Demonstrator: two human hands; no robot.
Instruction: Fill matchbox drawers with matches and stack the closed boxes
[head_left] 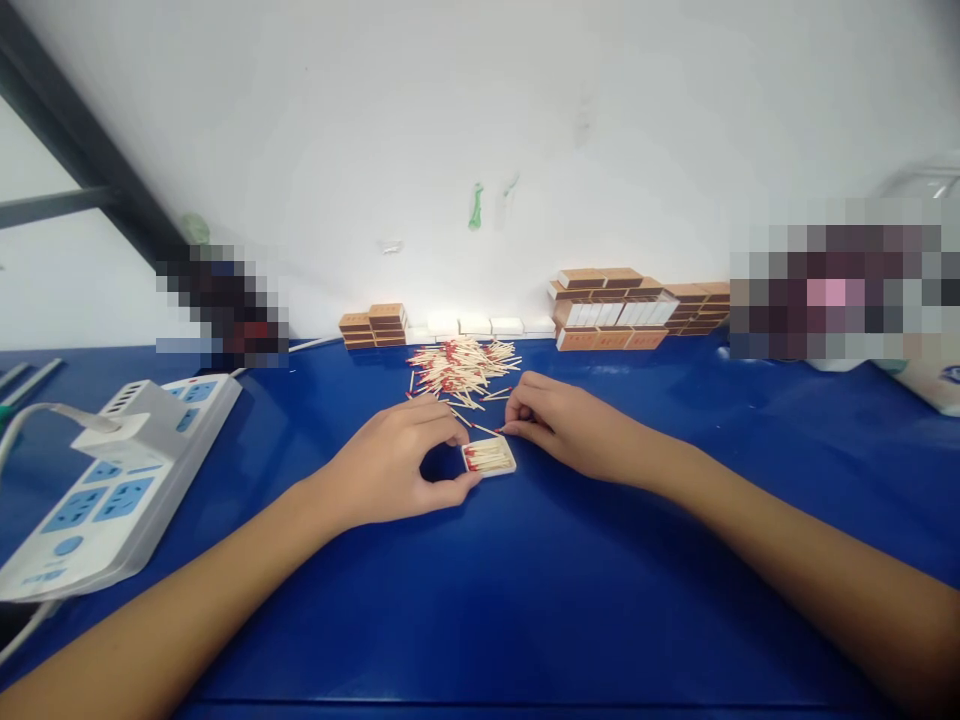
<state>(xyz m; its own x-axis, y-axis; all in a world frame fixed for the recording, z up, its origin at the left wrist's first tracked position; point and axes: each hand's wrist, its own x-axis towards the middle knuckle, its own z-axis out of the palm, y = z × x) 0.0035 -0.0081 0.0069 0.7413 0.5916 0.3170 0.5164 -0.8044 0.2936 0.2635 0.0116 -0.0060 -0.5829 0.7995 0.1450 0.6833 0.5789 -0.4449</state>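
Observation:
A small white matchbox tray [490, 457] with red-tipped matches in it lies on the blue table [525, 600]. My left hand [390, 465] grips the tray's left side between thumb and fingers. My right hand [566, 425] is just right of the tray, fingers pinched on a match [486, 430] whose red tip points right, held over the tray's far edge. A loose pile of matches [461, 368] lies just beyond both hands.
Stacks of brown matchbox sleeves [375, 325] and white trays [480, 326] line the wall, with a larger stack [622, 308] to the right. A white power strip [112, 480] with a plugged-in adapter lies at the left.

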